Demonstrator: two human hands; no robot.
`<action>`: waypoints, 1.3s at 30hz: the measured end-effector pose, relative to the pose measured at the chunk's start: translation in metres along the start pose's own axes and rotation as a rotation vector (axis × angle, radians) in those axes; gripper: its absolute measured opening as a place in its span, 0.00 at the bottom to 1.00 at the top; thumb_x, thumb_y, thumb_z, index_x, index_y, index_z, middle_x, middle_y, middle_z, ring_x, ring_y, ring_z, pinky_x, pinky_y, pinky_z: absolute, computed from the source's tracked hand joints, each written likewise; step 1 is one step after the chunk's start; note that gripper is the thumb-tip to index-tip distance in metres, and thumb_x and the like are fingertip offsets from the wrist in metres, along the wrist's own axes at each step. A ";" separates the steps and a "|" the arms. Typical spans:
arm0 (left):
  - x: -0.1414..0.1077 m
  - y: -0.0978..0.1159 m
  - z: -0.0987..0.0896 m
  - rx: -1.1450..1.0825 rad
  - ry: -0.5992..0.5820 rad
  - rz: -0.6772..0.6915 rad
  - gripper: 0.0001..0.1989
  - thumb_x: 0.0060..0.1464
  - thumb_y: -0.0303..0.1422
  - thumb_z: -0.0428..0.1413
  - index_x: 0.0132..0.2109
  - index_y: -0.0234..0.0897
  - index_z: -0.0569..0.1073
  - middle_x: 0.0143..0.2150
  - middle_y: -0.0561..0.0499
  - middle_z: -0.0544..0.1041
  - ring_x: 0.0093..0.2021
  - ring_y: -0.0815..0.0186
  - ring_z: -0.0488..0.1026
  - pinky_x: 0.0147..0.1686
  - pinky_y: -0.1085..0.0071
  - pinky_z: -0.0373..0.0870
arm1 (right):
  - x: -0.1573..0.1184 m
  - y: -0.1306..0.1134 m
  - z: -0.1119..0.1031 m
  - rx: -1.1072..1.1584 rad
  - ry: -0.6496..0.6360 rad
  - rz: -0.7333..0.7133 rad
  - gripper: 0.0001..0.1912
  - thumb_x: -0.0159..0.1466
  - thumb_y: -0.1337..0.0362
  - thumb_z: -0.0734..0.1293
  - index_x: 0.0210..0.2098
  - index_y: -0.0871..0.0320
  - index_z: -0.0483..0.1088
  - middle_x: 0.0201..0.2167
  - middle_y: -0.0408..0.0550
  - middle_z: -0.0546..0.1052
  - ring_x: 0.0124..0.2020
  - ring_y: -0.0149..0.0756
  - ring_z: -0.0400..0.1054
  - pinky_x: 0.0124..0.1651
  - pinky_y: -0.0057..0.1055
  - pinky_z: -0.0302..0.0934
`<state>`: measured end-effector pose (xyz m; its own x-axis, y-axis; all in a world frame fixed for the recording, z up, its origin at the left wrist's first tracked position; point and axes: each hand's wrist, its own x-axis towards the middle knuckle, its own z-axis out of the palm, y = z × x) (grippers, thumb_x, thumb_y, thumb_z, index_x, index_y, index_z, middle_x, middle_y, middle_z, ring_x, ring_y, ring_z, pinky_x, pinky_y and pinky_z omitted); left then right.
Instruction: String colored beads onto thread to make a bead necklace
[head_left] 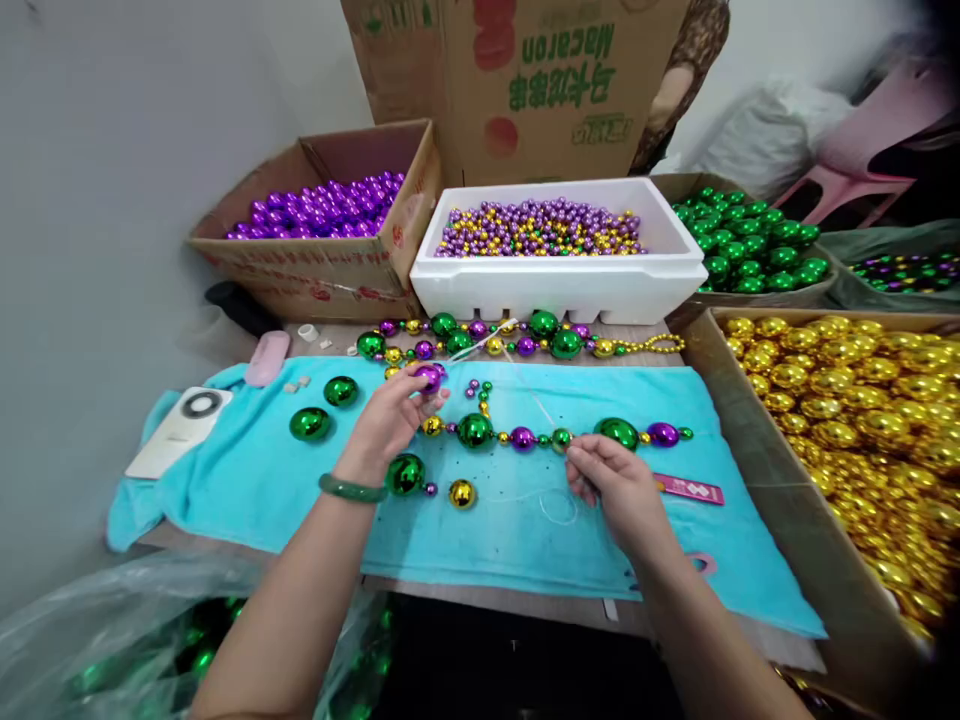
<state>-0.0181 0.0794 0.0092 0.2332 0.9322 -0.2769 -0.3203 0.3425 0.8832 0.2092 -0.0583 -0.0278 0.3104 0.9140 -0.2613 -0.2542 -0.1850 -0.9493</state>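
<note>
My left hand (394, 415), with a green bangle on the wrist, pinches a shiny purple bead (430, 378) above the turquoise towel (480, 555). My right hand (611, 485) is closed, thumb and finger pinched at a small green bead (561, 439) in a row of beads. That row includes a large green bead (475, 431), a purple bead (523, 438) and, beyond my fingers, another large green bead (616, 433). Thin clear thread (559, 508) loops on the towel. Loose below the row lie a green bead (406, 474) and a gold bead (462, 493).
A beaded strand (566, 344) lies behind the towel. Further back stand a carton of purple beads (322, 265) and a white foam box (555, 285). A carton of gold beads (847, 560) borders the right. A phone (178, 435) and pink-handled scissors (703, 563) rest on the towel.
</note>
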 end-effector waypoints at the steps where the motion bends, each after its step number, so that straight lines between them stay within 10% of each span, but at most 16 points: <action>1: -0.008 0.001 -0.001 -0.100 0.036 -0.014 0.09 0.44 0.25 0.58 0.36 0.34 0.71 0.32 0.51 0.74 0.33 0.67 0.74 0.33 0.73 0.71 | -0.001 -0.003 -0.004 0.004 0.018 -0.022 0.13 0.51 0.57 0.72 0.28 0.59 0.69 0.17 0.41 0.70 0.16 0.26 0.60 0.16 0.22 0.50; 9: -0.050 -0.016 0.004 -0.428 0.026 -0.141 0.05 0.50 0.26 0.53 0.34 0.31 0.73 0.31 0.48 0.76 0.31 0.68 0.73 0.32 0.74 0.72 | -0.025 -0.029 -0.026 -0.051 -0.022 -0.087 0.10 0.54 0.58 0.72 0.28 0.58 0.70 0.18 0.41 0.70 0.18 0.27 0.60 0.17 0.22 0.51; 20: -0.051 -0.032 0.011 -0.571 0.068 -0.208 0.07 0.52 0.28 0.51 0.35 0.30 0.72 0.33 0.44 0.75 0.35 0.68 0.74 0.35 0.73 0.73 | -0.034 0.008 -0.010 -0.290 -0.248 0.078 0.19 0.53 0.48 0.70 0.27 0.59 0.72 0.17 0.43 0.68 0.18 0.29 0.59 0.18 0.25 0.51; 39: -0.053 -0.030 0.015 -0.654 0.165 -0.119 0.07 0.53 0.27 0.50 0.34 0.29 0.72 0.32 0.44 0.76 0.37 0.65 0.75 0.36 0.73 0.75 | -0.032 0.018 -0.001 -0.243 -0.191 0.086 0.20 0.50 0.47 0.71 0.25 0.59 0.72 0.15 0.42 0.66 0.17 0.29 0.57 0.19 0.26 0.52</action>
<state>-0.0070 0.0176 0.0029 0.1752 0.8717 -0.4576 -0.8020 0.3960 0.4473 0.1953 -0.0912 -0.0365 0.1135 0.9382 -0.3271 -0.0387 -0.3248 -0.9450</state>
